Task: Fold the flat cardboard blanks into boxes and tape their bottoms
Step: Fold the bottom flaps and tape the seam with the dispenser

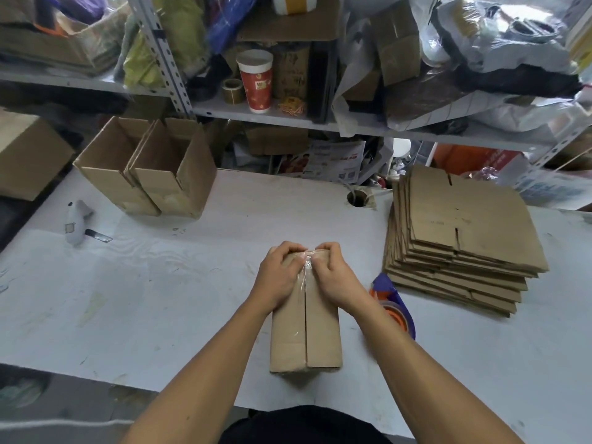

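Both hands, left hand (279,277) and right hand (336,277), grip the box (304,331) beside a tape dispenser (395,307).

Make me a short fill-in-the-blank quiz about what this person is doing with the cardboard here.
1. Both hands, the left hand and the right hand, press clear ____ onto the box.
2. The stack of flat blanks lies to the person's ____.
3. At the table's far left stand ____ open finished boxes.
4. The paper cup on the shelf is mostly ____.

Missing words: tape; right; two; red
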